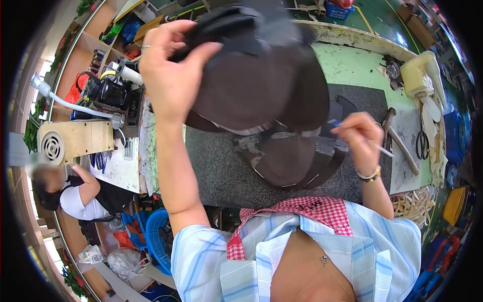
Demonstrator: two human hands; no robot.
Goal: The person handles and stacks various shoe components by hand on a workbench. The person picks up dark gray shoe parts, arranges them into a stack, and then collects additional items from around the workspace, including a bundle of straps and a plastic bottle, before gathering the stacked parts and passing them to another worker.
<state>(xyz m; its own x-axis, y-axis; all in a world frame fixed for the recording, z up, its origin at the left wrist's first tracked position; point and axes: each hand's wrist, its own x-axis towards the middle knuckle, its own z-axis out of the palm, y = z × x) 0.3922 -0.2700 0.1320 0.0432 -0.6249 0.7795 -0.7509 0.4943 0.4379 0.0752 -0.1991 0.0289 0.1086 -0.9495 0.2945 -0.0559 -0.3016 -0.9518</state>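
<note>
My left hand (173,65) is raised and closed on a floppy dark brown-black leather-like piece (241,90), gripping its upper edge between thumb and fingers. Motion blurs that piece's top. Beneath it, another dark rounded piece (284,161) with grey patches and pale marks along its edge lies on the dark grey work mat (216,166). To the right, my right hand (361,136) is closed around a slim white pen-like stick (385,150). A small blue part shows at the fingertips, beside the dark pieces. What kind of tool it is cannot be made out.
Right of the mat lie a hammer (402,143), black-handled scissors (422,145) and a yellowish container (420,75). Blue baskets (158,236) stand low at the left. Further left, a co-worker (83,196) sits beside a wooden box with a round vent (75,141).
</note>
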